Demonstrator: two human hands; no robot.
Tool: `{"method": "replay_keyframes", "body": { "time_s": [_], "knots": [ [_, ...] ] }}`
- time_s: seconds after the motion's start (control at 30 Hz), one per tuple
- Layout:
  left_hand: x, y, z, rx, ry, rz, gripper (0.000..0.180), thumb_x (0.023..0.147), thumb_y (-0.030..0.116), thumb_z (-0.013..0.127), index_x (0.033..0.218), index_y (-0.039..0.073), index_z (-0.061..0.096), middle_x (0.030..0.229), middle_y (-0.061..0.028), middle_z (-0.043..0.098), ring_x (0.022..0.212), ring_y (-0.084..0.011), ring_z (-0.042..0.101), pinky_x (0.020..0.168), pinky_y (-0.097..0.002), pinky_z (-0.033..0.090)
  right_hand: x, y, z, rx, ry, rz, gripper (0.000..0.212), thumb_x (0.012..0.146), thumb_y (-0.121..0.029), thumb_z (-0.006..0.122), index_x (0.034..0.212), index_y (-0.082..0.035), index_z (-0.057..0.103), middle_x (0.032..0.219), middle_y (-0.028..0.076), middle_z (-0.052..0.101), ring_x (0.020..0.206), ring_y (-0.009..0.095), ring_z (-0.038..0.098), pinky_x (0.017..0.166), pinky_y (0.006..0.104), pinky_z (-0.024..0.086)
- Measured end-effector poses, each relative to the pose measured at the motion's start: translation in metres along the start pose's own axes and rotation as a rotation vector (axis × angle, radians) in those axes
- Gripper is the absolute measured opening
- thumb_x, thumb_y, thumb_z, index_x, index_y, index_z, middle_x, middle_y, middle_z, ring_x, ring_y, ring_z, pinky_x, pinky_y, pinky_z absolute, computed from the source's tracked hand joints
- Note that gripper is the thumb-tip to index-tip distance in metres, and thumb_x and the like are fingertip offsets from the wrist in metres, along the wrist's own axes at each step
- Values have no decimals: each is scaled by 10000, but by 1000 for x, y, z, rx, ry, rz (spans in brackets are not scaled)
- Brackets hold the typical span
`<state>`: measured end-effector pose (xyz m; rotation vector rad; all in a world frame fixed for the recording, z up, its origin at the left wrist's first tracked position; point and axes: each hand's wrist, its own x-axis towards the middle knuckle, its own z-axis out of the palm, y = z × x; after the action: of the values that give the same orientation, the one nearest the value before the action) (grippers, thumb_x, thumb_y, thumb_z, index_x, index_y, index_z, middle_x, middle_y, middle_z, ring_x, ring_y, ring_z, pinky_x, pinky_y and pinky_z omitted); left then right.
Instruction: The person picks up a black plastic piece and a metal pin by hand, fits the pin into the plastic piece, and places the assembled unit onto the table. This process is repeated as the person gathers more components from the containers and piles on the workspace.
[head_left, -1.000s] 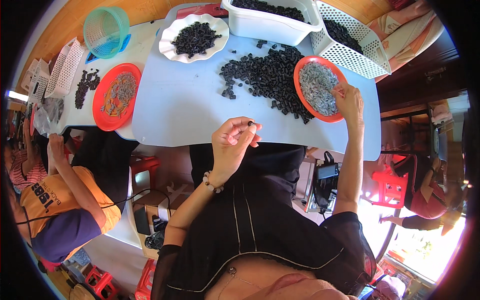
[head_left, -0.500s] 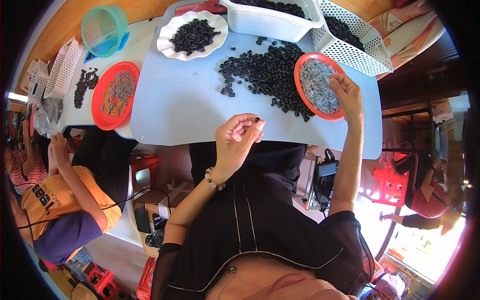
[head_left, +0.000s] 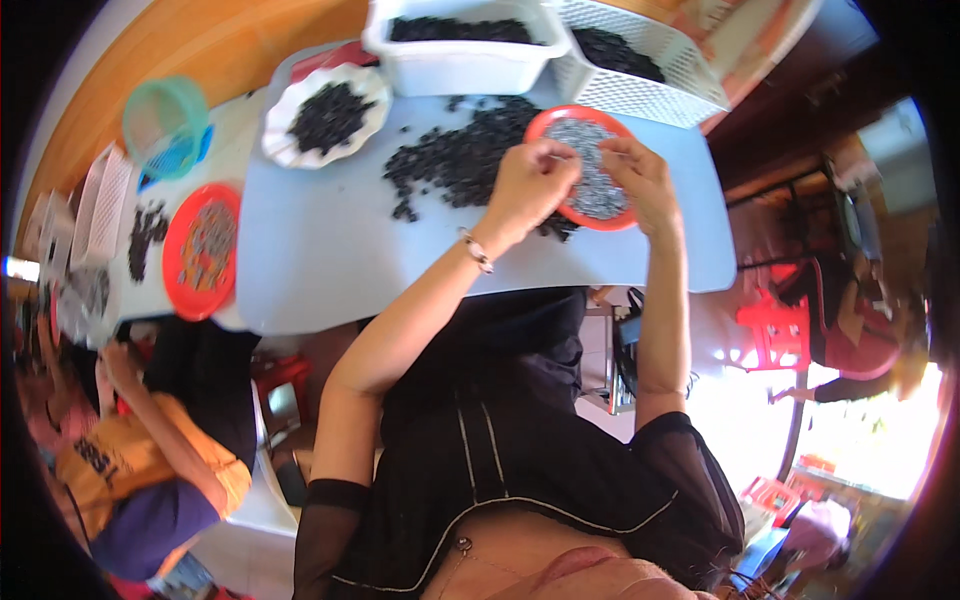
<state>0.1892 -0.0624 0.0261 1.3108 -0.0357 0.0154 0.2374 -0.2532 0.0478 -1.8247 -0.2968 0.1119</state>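
Observation:
My left hand [head_left: 537, 188] reaches over the near left rim of a red plate [head_left: 566, 212], its thumb and fingers pinched together. Whatever sits in that pinch is hidden and blurred. My right hand [head_left: 645, 188] is at the plate's right side, fingers bent together above the contents; nothing can be made out between them. Small shiny silvery-clear pieces [head_left: 597, 200] fill the plate. Beside it, partly behind my left hand, spreads a pile of small black pieces [head_left: 455, 155] on the pale blue table [head_left: 330, 245].
A scalloped white dish [head_left: 374, 115] of black pieces stands at the back left. A white tub [head_left: 465, 73] and a perforated white basket [head_left: 650, 97], both with black pieces, line the back. Another red plate [head_left: 172, 270] lies left, near a co-worker in orange [head_left: 130, 450].
My left hand has moved up and right from the table's front edge to the plate, close to my right hand. The small black piece seen in its fingertips is now hidden. The view has shifted.

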Motion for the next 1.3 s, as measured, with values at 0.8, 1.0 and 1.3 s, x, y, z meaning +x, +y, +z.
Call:
{"method": "replay_keyframes", "body": {
  "time_s": [0.8, 1.0, 1.3],
  "knots": [
    [15, 1, 24, 74, -99, 42, 131, 899, 13, 670, 1017, -42, 648, 841, -66, 687, 706, -123, 672, 647, -249, 581, -18, -1, 8, 72, 168, -2, 197, 917, -85, 657, 1043, 62, 620, 864, 98, 711, 808, 135, 691, 732, 250, 530],
    [18, -4, 11, -71, -43, -25, 148, 853, 2, 694, 990, -39, 656, 836, -76, 681, 670, -122, 659, 631, -253, 564, -16, 1, 6, -20, 183, 33, 222, 888, -99, 691, 1055, 37, 637, 893, 89, 704, 828, 118, 657, 736, 263, 514],
    [7, 11, 10, -171, -42, -155, 131, 879, 43, 693, 998, -5, 672, 837, -37, 679, 720, -99, 655, 652, -210, 544, -30, -30, 18, -218, 145, -299, 160, 841, -80, 726, 990, -25, 709, 874, 58, 702, 805, 133, 627, 739, 299, 502]
  ]
}}
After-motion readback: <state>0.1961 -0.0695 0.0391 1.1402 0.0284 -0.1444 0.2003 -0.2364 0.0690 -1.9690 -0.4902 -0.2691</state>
